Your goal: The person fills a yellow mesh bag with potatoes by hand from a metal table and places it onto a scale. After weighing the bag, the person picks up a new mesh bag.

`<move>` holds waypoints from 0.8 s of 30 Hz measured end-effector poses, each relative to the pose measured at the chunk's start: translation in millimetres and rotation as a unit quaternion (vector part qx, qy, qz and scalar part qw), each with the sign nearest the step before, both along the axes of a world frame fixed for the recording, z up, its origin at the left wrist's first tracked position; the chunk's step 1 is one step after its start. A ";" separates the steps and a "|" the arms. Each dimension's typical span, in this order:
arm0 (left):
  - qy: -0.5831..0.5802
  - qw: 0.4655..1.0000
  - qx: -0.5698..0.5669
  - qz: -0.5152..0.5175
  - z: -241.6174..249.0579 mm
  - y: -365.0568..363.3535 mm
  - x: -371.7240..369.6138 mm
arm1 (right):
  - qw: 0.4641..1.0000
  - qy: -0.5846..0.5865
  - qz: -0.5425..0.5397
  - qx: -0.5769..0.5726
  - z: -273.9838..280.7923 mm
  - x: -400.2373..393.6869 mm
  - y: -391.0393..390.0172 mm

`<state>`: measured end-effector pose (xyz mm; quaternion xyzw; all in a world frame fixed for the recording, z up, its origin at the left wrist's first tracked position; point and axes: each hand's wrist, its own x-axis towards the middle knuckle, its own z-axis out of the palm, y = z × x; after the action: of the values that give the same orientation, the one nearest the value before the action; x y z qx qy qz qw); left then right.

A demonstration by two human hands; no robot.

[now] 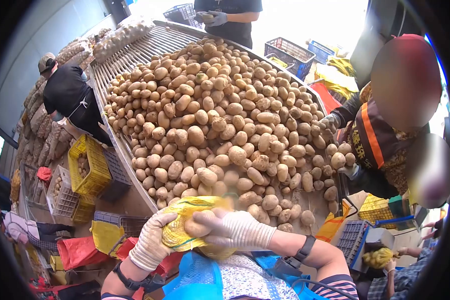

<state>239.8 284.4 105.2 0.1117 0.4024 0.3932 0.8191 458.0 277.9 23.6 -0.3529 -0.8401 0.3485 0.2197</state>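
My left hand (152, 239), in a white knit glove, grips the edge of a yellow mesh bag (176, 240) close to my body. My right hand (247, 230), also gloved, reaches across from the right with its fingers curled over a potato (197, 228) at the bag's mouth. Those fingers are slightly smeared by motion. The lower part of the bag hangs in front of my blue apron (197, 280). Just beyond my hands lies a big heap of potatoes (200, 117) on the sorting table (150, 42); one or two near the bag are blurred.
A co-worker (380, 125) on the right has gloved hands at the heap's edge. Another person (230, 25) stands at the far end, and one in black (70, 95) bends at the left. Yellow crates (90, 170), dark crates (290, 55) and filled sacks (42, 120) surround the table.
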 end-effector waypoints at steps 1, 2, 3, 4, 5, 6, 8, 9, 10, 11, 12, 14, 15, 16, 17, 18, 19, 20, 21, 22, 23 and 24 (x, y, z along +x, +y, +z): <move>-0.001 1.000 -0.003 -0.001 12.4 -3.8 0.2 | 0.999 -0.031 0.035 0.013 2.2 4.7 -3.5; 0.018 1.000 0.007 0.006 26.9 -5.6 0.4 | 0.995 -0.063 0.070 0.027 6.4 7.8 -5.7; 0.036 0.999 0.017 0.015 33.8 -5.5 -1.0 | 0.989 -0.100 0.100 0.036 16.1 9.0 -5.6; 0.035 0.999 0.017 0.020 31.0 -7.4 -5.6 | 0.989 -0.101 0.105 0.038 12.8 8.5 -8.0; 0.045 0.999 0.007 0.008 30.4 -8.0 -12.9 | 0.987 -0.055 0.101 0.113 10.5 6.6 -10.6; 0.056 0.998 -0.002 -0.005 31.0 -5.9 -19.0 | 0.978 -0.006 0.095 0.188 9.4 5.6 -8.8; 0.058 0.998 0.008 -0.020 43.2 3.7 -24.9 | 0.950 -0.295 0.104 0.013 81.3 26.5 11.8; 0.057 0.998 0.011 -0.013 44.1 6.2 -26.1 | 0.963 -0.215 0.084 0.142 90.7 46.5 27.0; 0.053 0.998 0.018 -0.006 44.4 10.2 -25.0 | 0.958 -0.265 0.088 0.072 107.2 56.9 41.5; 0.025 1.000 0.004 -0.012 34.4 16.7 -15.1 | 0.947 -0.301 0.078 0.077 110.8 64.1 53.0; 0.002 1.000 -0.009 -0.010 25.2 23.4 -1.4 | 0.917 -0.390 0.079 0.036 103.5 65.3 70.0; -0.059 0.995 -0.009 -0.076 -21.9 34.0 14.3 | 0.919 -0.375 0.108 -0.060 72.2 80.8 106.6; -0.071 0.993 -0.025 -0.090 -36.9 39.8 17.5 | 0.944 -0.270 0.091 -0.168 60.7 83.5 124.9; -0.083 0.990 -0.042 -0.105 -46.9 46.8 17.6 | 0.946 -0.158 0.071 -0.273 52.2 82.6 143.9; -0.090 0.990 -0.035 -0.100 -55.0 53.7 14.2 | 0.975 -0.077 0.011 -0.210 48.4 64.4 164.3; -0.046 0.991 -0.034 -0.118 -62.6 61.3 10.7 | 0.985 -0.013 -0.082 -0.150 44.7 35.5 183.2; 0.001 0.990 -0.034 -0.137 -68.7 69.5 6.7 | 0.991 -0.031 -0.132 0.012 19.6 9.5 207.7; 0.045 0.986 -0.020 -0.161 -74.4 77.7 2.5 | 0.976 -0.146 -0.136 0.089 16.4 -17.9 227.7; 0.076 0.971 0.012 -0.226 -73.4 92.1 -6.0 | 0.944 -0.261 -0.097 0.179 -1.1 -36.4 246.4; 0.108 0.950 0.045 -0.290 -70.2 108.2 -15.7 | 0.894 -0.328 -0.039 0.304 -42.8 -42.3 269.2; 0.197 0.909 0.116 -0.350 -58.3 136.8 -21.2 | 0.874 -0.327 -0.038 0.358 -63.4 -49.2 281.5; 0.294 0.860 0.300 -0.292 -62.0 162.1 -26.8 | 0.851 -0.327 -0.037 0.409 -71.9 -56.0 290.3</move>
<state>213.0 446.6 43.3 0.5743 0.4364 0.1869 0.6669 402.0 568.2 -48.3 -0.3558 -0.9161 -0.1712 0.0693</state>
